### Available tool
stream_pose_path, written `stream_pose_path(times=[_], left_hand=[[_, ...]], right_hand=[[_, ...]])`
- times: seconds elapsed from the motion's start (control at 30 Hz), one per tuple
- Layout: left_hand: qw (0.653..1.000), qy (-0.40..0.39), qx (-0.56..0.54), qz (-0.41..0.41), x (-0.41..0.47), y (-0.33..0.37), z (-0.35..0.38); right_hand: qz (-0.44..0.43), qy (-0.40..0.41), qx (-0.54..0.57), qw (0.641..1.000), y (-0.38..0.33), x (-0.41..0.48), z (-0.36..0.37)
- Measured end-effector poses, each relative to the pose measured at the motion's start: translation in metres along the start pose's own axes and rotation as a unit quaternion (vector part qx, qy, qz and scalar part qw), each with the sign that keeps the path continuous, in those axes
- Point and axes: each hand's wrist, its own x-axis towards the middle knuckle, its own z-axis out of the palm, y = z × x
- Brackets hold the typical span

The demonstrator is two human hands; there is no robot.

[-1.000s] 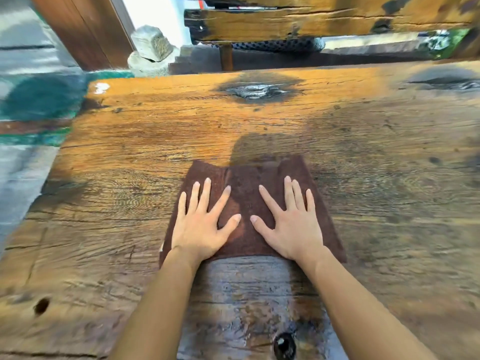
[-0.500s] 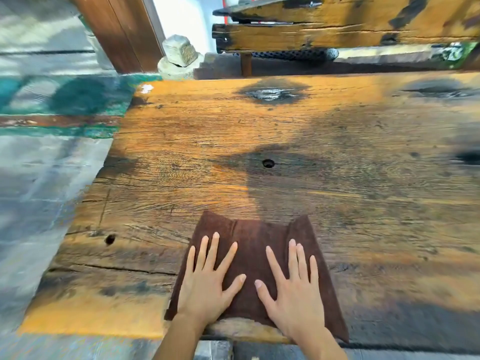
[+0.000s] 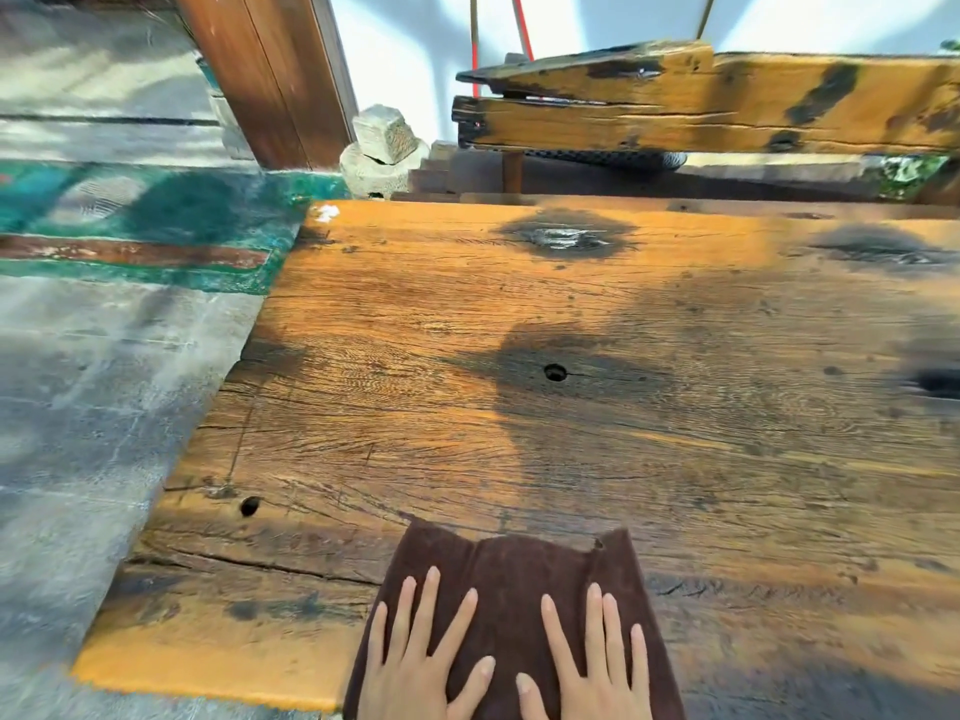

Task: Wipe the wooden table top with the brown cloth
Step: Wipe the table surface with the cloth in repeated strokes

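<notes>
A brown cloth point(image 3: 511, 569) lies flat on the wooden table top point(image 3: 597, 433), right at its near edge. My left hand point(image 3: 418, 662) presses on the cloth's left half with fingers straight and spread. My right hand point(image 3: 597, 662) presses flat on the right half beside it, thumbs nearly meeting. The cloth's near edge and both wrists are cut off by the bottom of the view. The table is rough orange-brown planking with dark stains and small round holes point(image 3: 555, 372).
The table's left edge drops to a grey concrete floor point(image 3: 93, 407) with a green painted band point(image 3: 156, 220). Behind the table stand a wooden bench point(image 3: 727, 116), stacked stone blocks point(image 3: 384, 148) and a brown door frame point(image 3: 270, 70).
Both hands have dragged the cloth from the middle of the table back to its near edge, staying flat on it throughout.
</notes>
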Motion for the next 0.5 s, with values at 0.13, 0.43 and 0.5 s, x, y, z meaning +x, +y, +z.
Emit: stream_pose_path(times=[0.13, 0.43, 0.5], left_hand=[[1.000, -0.008, 0.016, 0.000, 0.017, -0.003, 0.007], [1.000, 0.002, 0.023, 0.011, 0.075, -0.026, 0.003], [1.000, 0.006, 0.018, 0.006, 0.102, -0.031, -0.007]], right_hand=[[-0.027, 0.008, -0.049, 0.998, 0.006, 0.011, 0.017], [-0.056, 0.001, -0.049, 0.997, -0.001, 0.072, 0.020], [-0.045, -0.013, -0.028, 0.998, -0.009, 0.100, 0.019]])
